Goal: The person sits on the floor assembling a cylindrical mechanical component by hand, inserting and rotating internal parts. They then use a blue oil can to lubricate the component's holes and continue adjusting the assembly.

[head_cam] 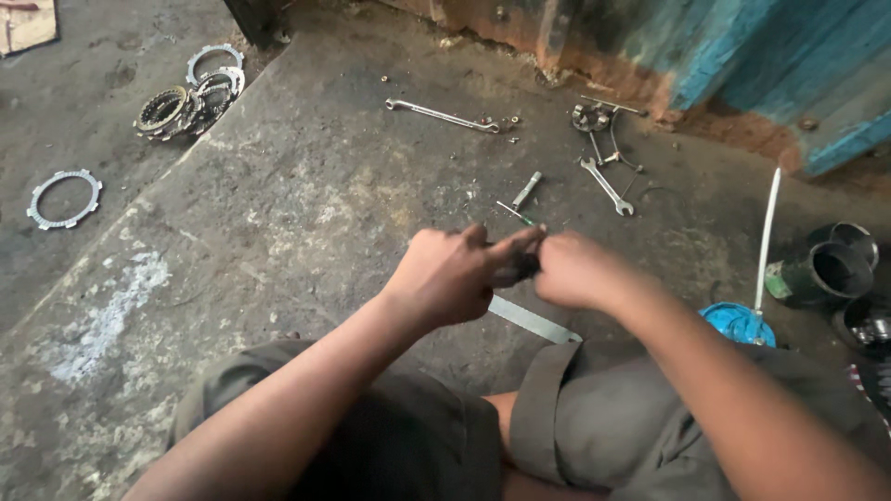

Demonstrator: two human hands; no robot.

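Observation:
My left hand [450, 276] and my right hand [574, 271] meet in front of me above the concrete floor, both closed on a small dark part [525, 268] pinched between them. Most of that part is hidden by my fingers, so its shape is unclear. A flat metal strip [534, 321] lies on the floor just under my hands. My knees in grey shorts fill the bottom of the view.
Wrenches [442, 116] [607, 186], a small socket tool [525, 190], a screwdriver [516, 214] and loose nuts lie ahead. Toothed clutch rings [63, 197] [186, 104] sit at left. Black rubber tubes [821, 272], a blue lid [738, 322] and a white rod [767, 237] stand at right.

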